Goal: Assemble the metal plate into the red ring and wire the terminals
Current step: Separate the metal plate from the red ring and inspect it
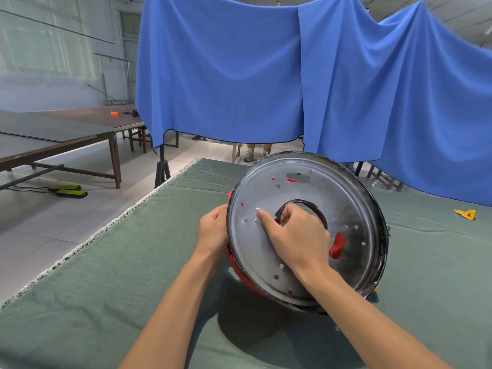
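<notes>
A round metal plate [340, 209] with a centre hole and several small holes is tilted up above the green cloth, its face toward me. The red ring [241, 274] sits behind it, showing along the plate's lower left edge and through some holes. My right hand [292, 235] hooks its fingers into the centre hole, the thumb pressed flat on the plate. My left hand [213, 230] grips the left rim of the plate and ring. No wires or terminals are plainly visible.
The green cloth covers the table [133, 262], whose fringed left edge runs diagonally. A small yellow object [466, 214] lies at the far right. Blue drapes [226, 75] hang behind the table. Wooden tables [66, 134] stand at the left, and a person's feet show under the drape.
</notes>
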### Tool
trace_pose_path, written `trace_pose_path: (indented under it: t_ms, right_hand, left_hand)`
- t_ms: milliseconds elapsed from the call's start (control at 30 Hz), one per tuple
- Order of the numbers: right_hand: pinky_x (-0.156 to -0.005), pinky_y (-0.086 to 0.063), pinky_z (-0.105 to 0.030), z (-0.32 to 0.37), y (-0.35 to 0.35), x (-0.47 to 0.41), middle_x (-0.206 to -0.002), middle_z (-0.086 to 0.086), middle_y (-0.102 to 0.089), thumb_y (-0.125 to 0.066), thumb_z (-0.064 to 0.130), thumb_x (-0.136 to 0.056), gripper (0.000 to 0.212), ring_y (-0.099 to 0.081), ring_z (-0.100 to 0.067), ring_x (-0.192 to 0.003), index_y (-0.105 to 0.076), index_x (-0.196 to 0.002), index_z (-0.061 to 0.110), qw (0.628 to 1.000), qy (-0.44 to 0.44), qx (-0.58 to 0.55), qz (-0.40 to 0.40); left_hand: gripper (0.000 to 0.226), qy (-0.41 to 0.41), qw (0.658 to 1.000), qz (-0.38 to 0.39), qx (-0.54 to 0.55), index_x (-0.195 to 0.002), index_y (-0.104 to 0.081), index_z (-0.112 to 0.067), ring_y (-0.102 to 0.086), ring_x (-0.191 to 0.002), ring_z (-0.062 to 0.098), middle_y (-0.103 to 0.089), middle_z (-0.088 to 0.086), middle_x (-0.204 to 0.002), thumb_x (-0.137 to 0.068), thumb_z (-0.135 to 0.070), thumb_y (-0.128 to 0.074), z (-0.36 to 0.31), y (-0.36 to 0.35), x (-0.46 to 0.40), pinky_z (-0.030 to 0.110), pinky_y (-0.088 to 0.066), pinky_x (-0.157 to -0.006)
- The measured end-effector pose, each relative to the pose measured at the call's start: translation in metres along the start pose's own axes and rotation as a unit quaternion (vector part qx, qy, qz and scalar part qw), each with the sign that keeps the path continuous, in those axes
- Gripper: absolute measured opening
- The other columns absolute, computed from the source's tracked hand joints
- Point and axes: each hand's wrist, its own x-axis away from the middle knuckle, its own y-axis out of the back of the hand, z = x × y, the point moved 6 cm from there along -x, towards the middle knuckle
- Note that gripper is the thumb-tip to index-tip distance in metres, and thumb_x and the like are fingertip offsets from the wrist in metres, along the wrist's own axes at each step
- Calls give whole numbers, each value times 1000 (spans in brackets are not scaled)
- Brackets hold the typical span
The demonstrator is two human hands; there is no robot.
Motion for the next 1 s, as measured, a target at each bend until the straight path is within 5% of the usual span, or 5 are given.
trace_pose_path:
  t_ms: [133,300,433,633,1000]
  right_hand:
    - [-47,-22,-22,1,-5,0,-51,9,-46,-48,69,-82,53,-43,-5,-50,-37,-56,24,1000,-13,-5,7]
    - [-48,-28,-23,1,-9,1,-51,10,-46,-47,69,-82,52,-46,-7,-51,-38,-57,24,1000,-10,-23,8]
    - [-50,-35,-25,0,-11,0,-52,9,-48,-47,70,-81,54,-48,-10,-53,-40,-58,22,1000,-6,-21,16]
    - [-46,-26,-23,2,-13,5,-51,10,-47,-47,70,-80,53,-44,-7,-50,-37,-58,24,1000,8,9,18]
    - [-46,-29,-23,1,-15,12,-50,12,-42,-45,69,-83,50,-44,-8,-49,-43,-64,23,999,3,30,12]
  left_hand:
    - [30,33,994,69,84,-117,-62,-7,-65,-98,29,-69,14,-109,-96,-22,-46,1,-10,4,43,-53,-90]
    - [25,35,990,69,114,-106,-66,-7,-68,-82,23,-72,12,-96,-95,-20,-48,8,-10,2,33,-58,-71]
    - [39,81,970,143,179,-106,-70,-4,-67,-94,28,-69,18,-106,-94,-24,-38,13,-17,5,35,-57,-80]
    - [33,113,954,145,235,-72,-70,-6,-64,-72,28,-67,14,-76,-68,-27,-45,17,-18,12,30,-53,-67]
    - [32,116,954,132,243,-88,-55,-6,-49,-84,32,-54,16,-89,-69,-30,-46,17,-18,13,38,-44,-75]
